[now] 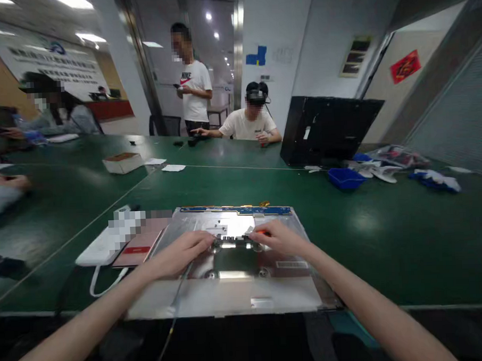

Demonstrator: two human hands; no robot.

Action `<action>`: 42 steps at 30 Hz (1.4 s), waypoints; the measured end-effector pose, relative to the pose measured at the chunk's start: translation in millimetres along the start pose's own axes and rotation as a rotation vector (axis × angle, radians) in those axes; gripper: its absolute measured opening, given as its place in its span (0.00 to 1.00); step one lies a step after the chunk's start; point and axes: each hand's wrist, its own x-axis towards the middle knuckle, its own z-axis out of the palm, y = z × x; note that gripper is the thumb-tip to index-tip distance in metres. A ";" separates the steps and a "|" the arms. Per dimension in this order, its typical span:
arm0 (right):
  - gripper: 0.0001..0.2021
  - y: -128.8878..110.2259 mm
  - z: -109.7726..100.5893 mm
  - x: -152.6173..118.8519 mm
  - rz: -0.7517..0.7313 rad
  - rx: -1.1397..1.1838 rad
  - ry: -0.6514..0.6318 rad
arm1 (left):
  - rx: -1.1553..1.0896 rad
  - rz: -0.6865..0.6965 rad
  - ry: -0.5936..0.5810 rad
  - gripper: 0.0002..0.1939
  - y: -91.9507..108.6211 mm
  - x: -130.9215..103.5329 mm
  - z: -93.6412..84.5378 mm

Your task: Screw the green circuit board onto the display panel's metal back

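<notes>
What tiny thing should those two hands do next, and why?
I'd perhaps steady the dark strip against the metal panel with the left hand: that hand is at one end, while the right hand, at the other end, also has something orange, which might make its hold less firm.

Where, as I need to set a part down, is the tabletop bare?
Bare tabletop lies right of the metal panel, nearer than the blue tray, and between panel and black monitor. Crowded: left of the panel (white device, pink item); right of the tray.
</notes>
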 end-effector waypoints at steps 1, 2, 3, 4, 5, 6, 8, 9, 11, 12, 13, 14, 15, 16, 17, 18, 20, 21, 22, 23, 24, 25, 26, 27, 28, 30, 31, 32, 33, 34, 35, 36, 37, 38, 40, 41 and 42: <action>0.26 0.9 -1.7 2.2 0.011 0.011 0.000 | -0.013 -0.027 0.003 0.27 -1.6 1.7 0.5; 0.27 1.6 -3.3 4.2 0.020 0.020 -0.001 | -0.025 -0.049 0.004 0.27 -3.3 3.2 1.0; 0.28 2.1 -4.8 5.9 0.028 0.029 -0.002 | -0.037 -0.066 0.003 0.28 -5.0 4.5 1.4; 0.28 2.5 -5.9 7.2 0.034 0.037 -0.004 | -0.048 -0.079 0.002 0.28 -6.8 5.6 1.5; 0.29 2.6 -6.8 8.1 0.038 0.044 -0.009 | -0.063 -0.084 -0.004 0.28 -8.6 6.4 1.5; 0.29 2.5 -7.4 8.7 0.042 0.050 -0.013 | -0.074 -0.086 -0.009 0.28 -10.2 6.9 1.4; 0.29 2.0 -8.0 8.8 0.046 0.059 -0.018 | -0.082 -0.085 -0.017 0.28 -12.1 7.4 0.9; 0.29 1.4 -8.2 8.6 0.046 0.060 -0.019 | -0.078 -0.084 -0.020 0.28 -12.0 7.4 0.4; 0.29 -0.7 -8.7 7.2 0.044 0.052 -0.017 | -0.058 -0.076 -0.020 0.28 -9.6 7.0 -0.9; 0.29 -2.3 -9.1 5.9 0.042 0.046 -0.020 | -0.045 -0.069 -0.021 0.28 -7.6 6.4 -1.7; 0.29 -4.5 -9.4 4.0 0.038 0.036 -0.026 | -0.029 -0.059 -0.025 0.28 -5.3 5.5 -2.6; 0.28 -7.2 -9.6 1.6 0.032 0.023 -0.033 | -0.012 -0.043 -0.038 0.27 -3.3 4.2 -3.5; 0.26 -10.3 -9.6 -1.5 0.025 0.002 -0.039 | 0.006 -0.027 -0.053 0.26 -1.8 2.6 -4.2; 0.24 -13.7 -9.2 -5.3 0.016 -0.029 -0.044 | 0.030 -0.008 -0.069 0.24 -1.1 0.6 -4.5; 0.22 -17.2 -8.2 -9.6 0.006 -0.072 -0.043 | 0.060 0.014 -0.074 0.22 -1.3 -1.6 -4.4; 0.21 -20.6 -6.6 -14.2 -0.002 -0.127 -0.043 | 0.095 0.039 -0.074 0.20 -2.5 -4.0 -3.6; 0.21 -26.4 -1.5 -23.7 -0.017 -0.237 -0.044 | 0.166 0.087 -0.079 0.21 -6.4 -8.8 -0.3; 0.22 -28.6 1.7 -28.3 -0.020 -0.288 -0.036 | 0.197 0.101 -0.080 0.23 -8.6 -10.9 2.0; 0.24 -30.3 5.2 -32.5 -0.020 -0.336 -0.030 | 0.226 0.108 -0.069 0.25 -10.5 -12.8 4.5; 0.25 -31.4 8.6 -36.5 -0.016 -0.379 -0.027 | 0.253 0.112 -0.060 0.28 -12.0 -14.5 7.0; 0.27 -32.1 11.6 -40.0 -0.013 -0.410 -0.031 | 0.280 0.119 -0.050 0.31 -13.0 -15.9 9.3; 0.29 -32.4 14.1 -43.3 -0.011 -0.428 -0.037 | 0.305 0.126 -0.040 0.33 -13.6 -17.2 11.1; 0.30 -32.3 15.7 -46.4 -0.009 -0.434 -0.044 | 0.325 0.132 -0.034 0.34 -13.8 -18.2 12.5; 0.31 -31.8 16.4 -49.4 -0.002 -0.429 -0.046 | 0.340 0.138 -0.030 0.35 -14.0 -19.1 13.3; 0.32 -31.0 16.3 -52.3 0.011 -0.417 -0.041 | 0.349 0.142 -0.029 0.35 -14.2 -20.0 13.7; 0.31 -28.4 14.3 -58.4 0.052 -0.387 -0.012 | 0.348 0.152 -0.033 0.33 -15.3 -21.4 13.5; 0.30 -26.7 13.0 -61.7 0.070 -0.372 0.004 | 0.343 0.158 -0.034 0.32 -16.3 -22.0 13.4; 0.29 -25.0 11.7 -65.2 0.085 -0.363 0.017 | 0.339 0.164 -0.033 0.31 -17.6 -22.5 13.4; 0.29 -23.1 10.9 -69.0 0.099 -0.360 0.027 | 0.339 0.168 -0.029 0.30 -19.1 -23.0 13.7; 0.29 -21.4 10.6 -72.9 0.115 -0.366 0.034 | 0.344 0.168 -0.021 0.30 -20.9 -23.4 14.3; 0.29 -19.8 10.9 -76.8 0.136 -0.380 0.038 | 0.357 0.166 -0.013 0.30 -22.7 -23.8 15.2; 0.31 -18.4 11.8 -80.7 0.162 -0.402 0.040 | 0.375 0.163 -0.007 0.31 -24.5 -24.1 16.3; 0.31 -17.2 13.2 -84.2 0.190 -0.428 0.038 | 0.395 0.162 -0.004 0.31 -26.0 -24.4 17.5; 0.32 -16.2 14.9 -87.2 0.216 -0.456 0.035 | 0.414 0.163 -0.006 0.31 -27.3 -24.5 18.6; 0.33 -14.7 18.6 -91.4 0.253 -0.509 0.030 | 0.444 0.170 -0.016 0.31 -28.6 -24.3 20.4; 0.34 -13.9 20.1 -92.5 0.260 -0.531 0.031 | 0.455 0.174 -0.022 0.31 -28.5 -23.9 21.0; 0.33 -12.9 21.4 -93.0 0.262 -0.547 0.034 | 0.462 0.177 -0.028 0.31 -28.2 -23.1 21.5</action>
